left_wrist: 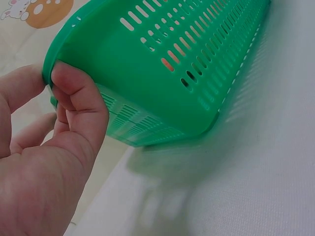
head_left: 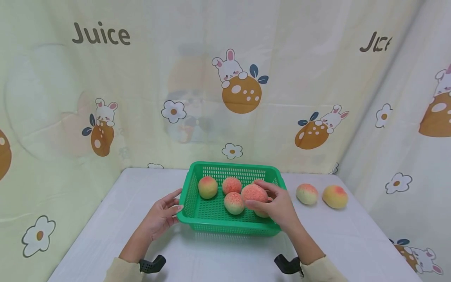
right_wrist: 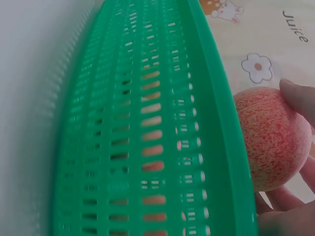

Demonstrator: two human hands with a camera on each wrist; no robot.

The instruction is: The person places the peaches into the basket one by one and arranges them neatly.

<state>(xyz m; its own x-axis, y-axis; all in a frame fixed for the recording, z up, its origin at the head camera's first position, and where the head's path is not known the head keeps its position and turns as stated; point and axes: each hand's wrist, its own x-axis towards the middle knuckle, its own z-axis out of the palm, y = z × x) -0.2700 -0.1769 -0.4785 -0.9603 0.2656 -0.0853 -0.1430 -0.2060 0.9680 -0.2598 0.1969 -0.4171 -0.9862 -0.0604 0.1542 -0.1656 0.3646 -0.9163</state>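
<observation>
A green plastic basket [head_left: 204,217] stands on the table with several peaches in it. At its left end my left hand [head_left: 163,214] pinches the rim between thumb and fingers; the left wrist view shows the fingers [left_wrist: 81,105] curled at the edge. Over the basket's right part my right hand [head_left: 278,205] grips a pinkish-red peach [head_left: 254,194], seen in the right wrist view as a speckled peach [right_wrist: 275,140] above the rim. Beneath that hand another peach [head_left: 261,214] is mostly hidden. A yellow-red peach [head_left: 208,187] and two pink ones lie farther left inside.
Two more peaches, a pale green-pink peach [head_left: 307,194] and a yellow peach [head_left: 335,197], lie on the white table [head_left: 232,258] to the right of the basket. A printed curtain [head_left: 148,78] hangs behind the table and along its sides.
</observation>
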